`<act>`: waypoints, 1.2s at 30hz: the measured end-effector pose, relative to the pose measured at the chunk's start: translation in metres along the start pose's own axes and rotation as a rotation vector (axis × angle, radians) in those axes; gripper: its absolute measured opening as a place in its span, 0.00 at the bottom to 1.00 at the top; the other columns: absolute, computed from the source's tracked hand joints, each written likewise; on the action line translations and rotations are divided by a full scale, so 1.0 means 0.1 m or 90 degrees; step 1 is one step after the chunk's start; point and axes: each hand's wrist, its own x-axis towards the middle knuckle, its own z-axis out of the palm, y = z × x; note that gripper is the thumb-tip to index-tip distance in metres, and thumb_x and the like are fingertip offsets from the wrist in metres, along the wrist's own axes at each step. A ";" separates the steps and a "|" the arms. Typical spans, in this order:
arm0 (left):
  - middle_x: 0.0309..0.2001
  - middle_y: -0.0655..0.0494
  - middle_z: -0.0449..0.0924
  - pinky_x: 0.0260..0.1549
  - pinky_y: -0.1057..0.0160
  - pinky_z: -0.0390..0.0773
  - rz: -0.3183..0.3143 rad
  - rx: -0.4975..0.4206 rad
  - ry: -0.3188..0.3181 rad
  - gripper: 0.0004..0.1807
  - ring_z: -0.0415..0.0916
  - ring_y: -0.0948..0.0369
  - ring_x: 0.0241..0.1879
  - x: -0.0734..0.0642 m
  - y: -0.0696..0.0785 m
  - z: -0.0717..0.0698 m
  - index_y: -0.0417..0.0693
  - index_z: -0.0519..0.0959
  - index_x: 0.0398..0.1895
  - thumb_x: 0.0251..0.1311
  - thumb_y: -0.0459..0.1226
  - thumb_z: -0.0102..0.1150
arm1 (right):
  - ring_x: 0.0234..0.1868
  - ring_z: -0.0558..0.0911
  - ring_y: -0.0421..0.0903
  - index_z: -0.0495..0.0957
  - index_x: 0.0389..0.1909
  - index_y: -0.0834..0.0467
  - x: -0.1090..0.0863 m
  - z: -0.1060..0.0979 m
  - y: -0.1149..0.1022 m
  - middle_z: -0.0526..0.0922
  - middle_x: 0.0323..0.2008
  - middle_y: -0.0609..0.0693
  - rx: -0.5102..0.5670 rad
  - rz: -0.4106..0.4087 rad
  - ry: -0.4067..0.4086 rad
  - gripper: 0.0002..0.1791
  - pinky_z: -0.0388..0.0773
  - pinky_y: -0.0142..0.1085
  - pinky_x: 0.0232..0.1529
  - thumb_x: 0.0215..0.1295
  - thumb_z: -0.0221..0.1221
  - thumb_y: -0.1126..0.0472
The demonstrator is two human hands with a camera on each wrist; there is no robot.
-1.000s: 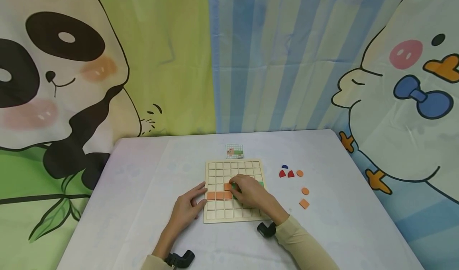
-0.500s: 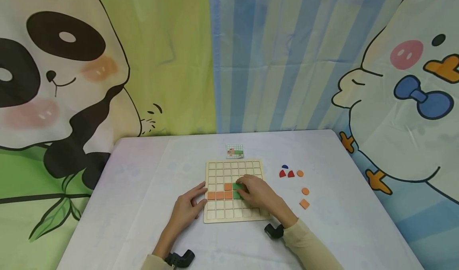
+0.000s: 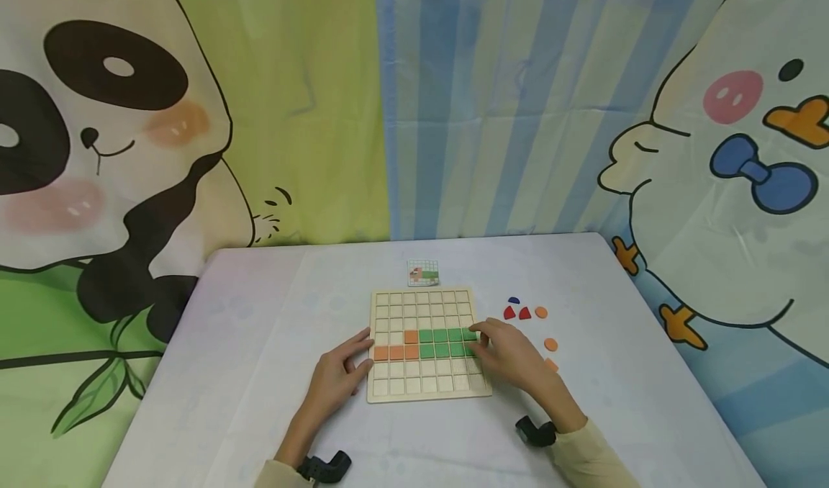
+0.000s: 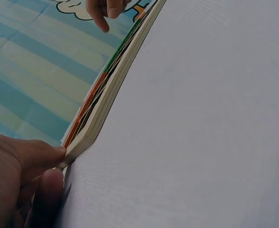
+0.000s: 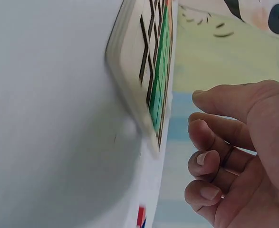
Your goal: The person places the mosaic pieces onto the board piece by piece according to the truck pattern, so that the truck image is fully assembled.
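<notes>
A light wooden grid board (image 3: 427,386) lies on the table. Orange squares (image 3: 390,353) fill part of one row, with one orange square (image 3: 411,337) above their right end. Two rows of green squares (image 3: 442,342) run from there toward the right edge. My left hand (image 3: 334,374) rests at the board's left edge, thumb and fingertips touching it; the left wrist view shows these fingertips at a corner. My right hand (image 3: 512,351) hovers by the right edge, its fingers loosely bent with nothing between them in the right wrist view, overlapping the last green pieces in the head view.
A small patterned card (image 3: 423,273) lies behind the board. To the right are a blue half-circle (image 3: 514,300), red wedge pieces (image 3: 509,313), orange discs (image 3: 550,344) and an orange piece (image 3: 551,365) partly hidden by my right hand. Printed curtains (image 3: 505,106) stand behind the table.
My right hand has moved right across the board, from its middle to its right edge, uncovering the green squares. The left hand stays at the left edge.
</notes>
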 end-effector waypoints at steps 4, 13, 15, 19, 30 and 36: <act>0.72 0.63 0.79 0.13 0.66 0.70 0.001 -0.002 0.000 0.25 0.69 0.67 0.12 0.00 0.00 0.00 0.53 0.84 0.66 0.65 0.33 0.72 | 0.30 0.70 0.38 0.86 0.55 0.59 -0.12 -0.05 0.12 0.77 0.29 0.40 -0.007 0.031 0.011 0.18 0.69 0.28 0.31 0.67 0.71 0.59; 0.72 0.62 0.80 0.12 0.66 0.70 0.010 -0.002 0.008 0.25 0.69 0.67 0.12 -0.01 -0.01 0.02 0.52 0.84 0.65 0.64 0.33 0.72 | 0.30 0.70 0.39 0.87 0.53 0.60 -0.41 -0.13 0.39 0.77 0.29 0.42 -0.014 0.079 0.048 0.18 0.69 0.28 0.31 0.64 0.73 0.60; 0.72 0.62 0.79 0.12 0.66 0.70 0.010 0.001 0.008 0.25 0.68 0.67 0.12 -0.01 -0.01 0.03 0.53 0.84 0.65 0.64 0.33 0.72 | 0.30 0.71 0.40 0.87 0.54 0.60 -0.48 -0.15 0.45 0.77 0.29 0.43 -0.014 0.098 0.050 0.18 0.70 0.29 0.31 0.64 0.73 0.61; 0.72 0.62 0.79 0.12 0.66 0.70 0.008 0.002 0.005 0.25 0.68 0.67 0.12 0.00 -0.02 0.03 0.53 0.84 0.65 0.64 0.33 0.72 | 0.31 0.72 0.41 0.86 0.54 0.61 -0.60 -0.20 0.54 0.76 0.28 0.45 -0.013 0.148 0.040 0.19 0.71 0.29 0.31 0.64 0.74 0.60; 0.72 0.64 0.79 0.13 0.67 0.70 -0.006 0.001 0.006 0.25 0.69 0.66 0.13 0.01 0.00 0.01 0.53 0.84 0.66 0.64 0.33 0.72 | 0.31 0.72 0.42 0.86 0.51 0.65 -0.82 -0.30 0.80 0.76 0.27 0.45 -0.038 0.160 0.050 0.20 0.71 0.31 0.31 0.62 0.75 0.60; 0.72 0.63 0.79 0.13 0.66 0.70 -0.010 0.000 0.004 0.26 0.69 0.66 0.14 0.00 0.00 0.01 0.54 0.84 0.66 0.64 0.33 0.72 | 0.31 0.73 0.42 0.86 0.52 0.65 -0.87 -0.30 0.86 0.79 0.28 0.45 -0.047 0.183 0.019 0.22 0.74 0.34 0.32 0.60 0.76 0.57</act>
